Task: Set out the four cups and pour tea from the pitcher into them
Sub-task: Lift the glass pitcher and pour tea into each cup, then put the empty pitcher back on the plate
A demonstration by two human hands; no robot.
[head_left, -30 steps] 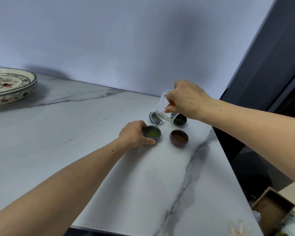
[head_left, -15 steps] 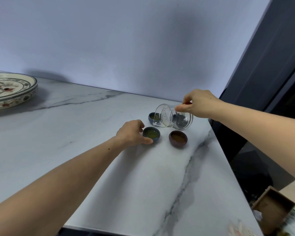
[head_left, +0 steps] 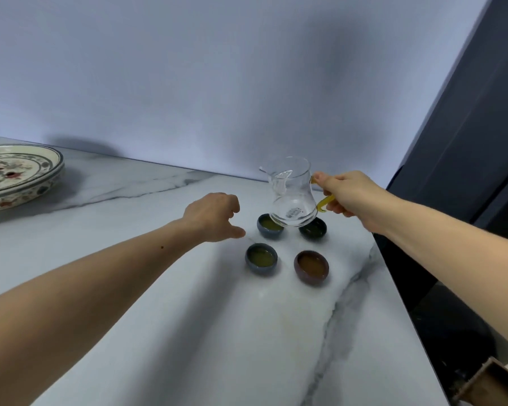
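The right hand (head_left: 351, 197) has its grip clenched on the curved amber handle (head_left: 323, 203) of a clear glass pitcher with a waisted body (head_left: 292, 194), thumb on top of the handle and fingers curled beneath. The pitcher is upright and lifted clear of the white, grey-veined marble worktop (head_left: 188, 332), above the far pair of cups; it looks empty.

The left hand (head_left: 214, 216) hangs just above the worktop to the left of the cups, its grip released, fingers loosely curled and grasping nothing. It touches none of the cups.

Four small round cups stand in a square near the worktop's right edge, each apart from its neighbours. The far grey-blue cup (head_left: 269, 227) holds yellow-green tea and is partly overlapped in view by the pitcher's base. Beside it on the right is a dark green cup (head_left: 313, 230); whether it holds tea is hard to tell. The near grey-blue cup (head_left: 261, 258) holds greenish tea, and the brown cup (head_left: 311, 267) to its right holds amber-looking tea.

Well apart, at the far left of the worktop, lies a large cream ceramic plate with red floral painting (head_left: 18, 177). A brown cardboard box (head_left: 493, 385) shows below the worktop's right edge.
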